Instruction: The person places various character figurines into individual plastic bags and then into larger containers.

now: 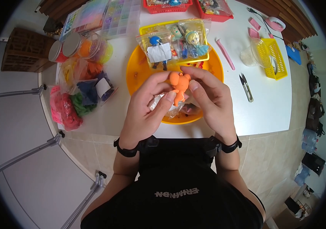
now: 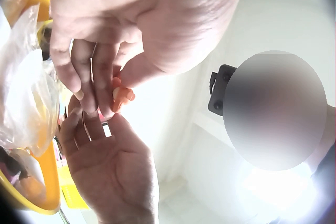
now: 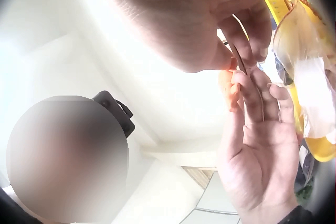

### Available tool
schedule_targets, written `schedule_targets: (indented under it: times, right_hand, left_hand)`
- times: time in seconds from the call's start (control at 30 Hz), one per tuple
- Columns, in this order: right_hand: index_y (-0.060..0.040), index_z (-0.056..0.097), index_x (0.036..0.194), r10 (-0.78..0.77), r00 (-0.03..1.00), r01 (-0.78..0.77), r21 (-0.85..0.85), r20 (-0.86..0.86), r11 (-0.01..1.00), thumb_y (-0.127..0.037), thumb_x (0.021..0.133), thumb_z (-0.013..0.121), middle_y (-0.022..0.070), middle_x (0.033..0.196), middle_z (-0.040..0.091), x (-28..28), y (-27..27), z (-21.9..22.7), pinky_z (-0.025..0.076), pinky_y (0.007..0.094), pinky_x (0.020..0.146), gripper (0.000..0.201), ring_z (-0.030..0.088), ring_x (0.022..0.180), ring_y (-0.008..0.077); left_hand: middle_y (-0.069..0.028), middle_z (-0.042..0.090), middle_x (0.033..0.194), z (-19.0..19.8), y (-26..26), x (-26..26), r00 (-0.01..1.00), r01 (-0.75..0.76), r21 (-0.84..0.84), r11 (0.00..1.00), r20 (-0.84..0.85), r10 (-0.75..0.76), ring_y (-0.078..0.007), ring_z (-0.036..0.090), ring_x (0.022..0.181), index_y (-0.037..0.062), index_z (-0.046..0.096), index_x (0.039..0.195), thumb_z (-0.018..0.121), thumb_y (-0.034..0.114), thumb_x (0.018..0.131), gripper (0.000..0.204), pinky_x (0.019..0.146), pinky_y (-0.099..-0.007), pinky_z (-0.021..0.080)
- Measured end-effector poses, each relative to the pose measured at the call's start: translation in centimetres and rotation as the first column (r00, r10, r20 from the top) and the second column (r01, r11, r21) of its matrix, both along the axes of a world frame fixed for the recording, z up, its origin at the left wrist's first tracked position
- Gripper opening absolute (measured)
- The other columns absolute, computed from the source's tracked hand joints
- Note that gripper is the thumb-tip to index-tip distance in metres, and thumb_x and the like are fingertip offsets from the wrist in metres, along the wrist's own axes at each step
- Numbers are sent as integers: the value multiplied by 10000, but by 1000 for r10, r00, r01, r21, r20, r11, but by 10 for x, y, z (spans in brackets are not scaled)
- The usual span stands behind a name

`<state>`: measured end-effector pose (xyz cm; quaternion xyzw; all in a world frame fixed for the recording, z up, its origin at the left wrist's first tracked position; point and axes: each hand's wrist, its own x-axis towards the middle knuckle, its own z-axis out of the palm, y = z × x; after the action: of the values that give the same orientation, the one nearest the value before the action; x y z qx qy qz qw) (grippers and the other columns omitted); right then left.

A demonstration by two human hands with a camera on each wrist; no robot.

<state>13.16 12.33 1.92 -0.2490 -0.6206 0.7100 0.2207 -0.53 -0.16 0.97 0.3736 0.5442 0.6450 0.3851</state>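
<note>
In the head view a small orange bear figurine [image 1: 179, 86], with a round head and short limbs, is held up over the yellow round tray [image 1: 131, 70]. My left hand [image 1: 147, 103] pinches its body between thumb and fingers. From the other side, my right hand [image 1: 213, 97] pinches it near the head, the thumb close to an ear. Both wrist views show the fingertips of the two hands meeting around the orange figurine [image 2: 123, 97], which they partly hide. Beneath the hands, a clear plastic bag [image 1: 175, 110] lies in the tray.
A yellow basket [image 1: 143, 31] of bagged figures sits on the tray's far part. Left are lidded jars [image 1: 71, 44] and bags of coloured material [image 1: 65, 108]. Right lie pink tweezers [image 1: 226, 55], thread snips [image 1: 246, 87], a clear cup [image 1: 249, 57] and another yellow basket [image 1: 276, 57].
</note>
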Motion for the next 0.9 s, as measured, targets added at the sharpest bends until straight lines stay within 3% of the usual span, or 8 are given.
schedule_targets:
  times: [0.1, 0.3, 0.5, 0.57, 0.7, 0.9]
  right_hand:
    - [-19, 637, 1330, -36, 999, 34, 80, 20, 996, -144, 1050, 569, 26, 1000, 642, -2, 1, 1, 486, 180, 610, 314, 623, 826, 47]
    - [28, 641, 1308, 12, 1000, -12, 71, 0, 997, -154, 1018, 634, 42, 959, 629, 2, 3, 5, 496, 211, 666, 342, 607, 782, 70]
    - [35, 618, 1339, 32, 999, -31, -6, 35, 999, -127, 1011, 630, 76, 1066, 679, 1, 0, 5, 500, 224, 738, 365, 603, 807, 76]
    - [30, 603, 1353, 51, 995, -46, -65, 80, 997, -116, 1017, 611, 89, 1136, 686, 3, 2, 8, 511, 234, 766, 367, 612, 854, 81]
    - [25, 575, 1365, -31, 998, 25, -96, -56, 995, -77, 1028, 556, 93, 1218, 671, 5, 8, 5, 509, 253, 850, 354, 620, 952, 103]
    - [26, 575, 1363, -195, 970, 190, -51, -142, 980, -50, 1032, 526, 100, 1268, 658, 6, 20, 1, 496, 275, 930, 343, 614, 1058, 122]
  left_hand:
    - [-111, 703, 1109, -2, -1, 0, 999, -15, -24, 1000, -45, 14, -118, 664, 994, -38, 505, 1353, 585, 55, 1022, 353, 901, -275, 512]
    - [-81, 714, 1008, 0, 1, 1, 993, -21, 8, 1000, -115, 22, -118, 670, 950, -22, 555, 1322, 662, 36, 969, 374, 866, -271, 517]
    - [-78, 715, 912, -1, 6, 0, 975, -9, 2, 1000, -221, 9, -147, 692, 867, 0, 607, 1283, 692, 8, 923, 370, 818, -282, 524]
    - [-83, 714, 928, -1, 5, -1, 968, -11, -13, 1000, -250, 8, -155, 691, 881, -1, 606, 1285, 702, 10, 915, 383, 826, -289, 522]
    - [-99, 701, 994, -7, 6, -2, 956, -84, -7, 996, -283, 79, -174, 684, 916, 1, 606, 1285, 718, 25, 905, 397, 847, -305, 521]
    - [-178, 617, 1219, -2, 9, -4, 758, -103, -25, 994, -649, 62, -336, 612, 1119, 1, 563, 1339, 781, 129, 876, 528, 960, -413, 494]
